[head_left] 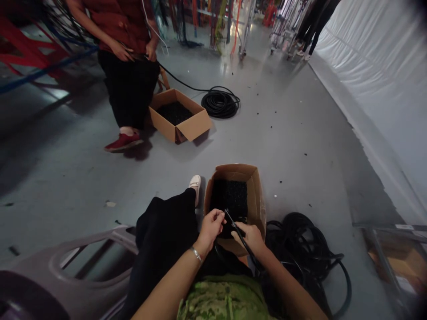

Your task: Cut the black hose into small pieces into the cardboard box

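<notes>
Over an open cardboard box [254, 189], both my hands work close together. My right hand [251, 238] is closed around a black cable [243, 242], which slants up to the left past its fingers. A thin greyish tip [227, 213] shows at the upper end; whether it is the cable or a tool I cannot tell. My left hand [210, 229] pinches its fingertips beside that tip; what lies between them is too small to make out. Many small black pieces [233, 193] fill the box below.
Beside my right leg lies a heap of black cable [300, 240]. Ahead, a seated person [125, 49] handles cable from a coil [220, 102], near another box [196, 126] of black bits. A grey plastic stool [90, 253] stands left; a white curtain [376, 66] hangs right.
</notes>
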A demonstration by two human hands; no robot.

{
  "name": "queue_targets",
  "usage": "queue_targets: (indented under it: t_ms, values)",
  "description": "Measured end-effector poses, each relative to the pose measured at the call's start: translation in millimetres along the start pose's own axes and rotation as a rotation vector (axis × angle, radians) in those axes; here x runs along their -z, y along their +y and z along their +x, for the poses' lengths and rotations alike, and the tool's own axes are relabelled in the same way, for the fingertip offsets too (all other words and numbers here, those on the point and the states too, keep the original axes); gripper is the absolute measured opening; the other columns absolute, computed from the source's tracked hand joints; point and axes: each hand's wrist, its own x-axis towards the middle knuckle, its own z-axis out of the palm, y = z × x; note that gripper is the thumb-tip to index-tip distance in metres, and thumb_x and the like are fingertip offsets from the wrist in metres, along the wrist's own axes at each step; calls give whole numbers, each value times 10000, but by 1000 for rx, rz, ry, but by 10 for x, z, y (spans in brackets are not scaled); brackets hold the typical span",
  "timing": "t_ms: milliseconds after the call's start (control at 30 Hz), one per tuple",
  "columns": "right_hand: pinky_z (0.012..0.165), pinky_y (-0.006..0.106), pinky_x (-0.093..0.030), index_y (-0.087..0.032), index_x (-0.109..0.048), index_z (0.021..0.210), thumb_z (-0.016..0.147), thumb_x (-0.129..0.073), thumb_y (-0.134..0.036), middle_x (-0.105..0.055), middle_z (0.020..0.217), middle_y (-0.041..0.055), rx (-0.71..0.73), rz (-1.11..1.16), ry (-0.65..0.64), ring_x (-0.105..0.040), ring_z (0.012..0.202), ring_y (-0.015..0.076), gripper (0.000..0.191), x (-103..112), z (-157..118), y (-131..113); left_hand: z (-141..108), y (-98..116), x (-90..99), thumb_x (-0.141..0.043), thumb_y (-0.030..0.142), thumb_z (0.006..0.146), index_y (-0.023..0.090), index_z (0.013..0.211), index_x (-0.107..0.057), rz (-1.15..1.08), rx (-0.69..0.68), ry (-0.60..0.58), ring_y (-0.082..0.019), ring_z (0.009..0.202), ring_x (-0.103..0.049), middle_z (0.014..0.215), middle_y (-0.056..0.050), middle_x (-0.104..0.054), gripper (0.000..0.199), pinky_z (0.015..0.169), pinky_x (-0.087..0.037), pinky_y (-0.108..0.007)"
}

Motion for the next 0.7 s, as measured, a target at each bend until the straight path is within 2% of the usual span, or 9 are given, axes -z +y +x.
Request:
queue_targets:
  t_ms: [100,200,333,500,700]
  values:
    - [629,228,-482,-231,-754,1086,869,-614,-377,-752,790,24,-3,134,-25,-685,674,172,297,13,51,22,-19,38,-1,-735,542,634,162,726,-573,26,-16,-2,-36,369,-380,567,31,-582,424,371,-196,-171]
    - [635,238,-497,-204,-693,1221,907,-574,-428,-731,840,29,13,326,-129,-651,662,153,404,42,118,32,-61,93,-4,-736,499,659,161,758,-594,28,-32,-40,-42,386,-401,574,36,-582,380,378,-229,-173]
    - [714,269,-527,-168,-637,1292,919,-566,-519,-700,935,52,18,554,-233,-641,728,149,517,57,186,43,-78,144,-8,-725,449,702,163,763,-589,15,-13,-53,-38,393,-406,592,38,-589,323,386,-235,-173]
    - [752,291,-528,-167,-625,1300,934,-563,-546,-692,970,60,13,569,-246,-634,766,155,531,59,204,34,-65,164,-15,-713,416,724,167,766,-581,11,21,-43,-39,391,-411,588,44,-582,285,387,-238,-171]
    - [864,312,-514,-178,-644,1276,935,-570,-547,-688,1089,70,54,500,-226,-634,973,206,508,77,254,40,-56,173,-37,-709,415,710,166,774,-587,4,37,-55,-40,389,-408,586,44,-584,285,383,-242,-173]
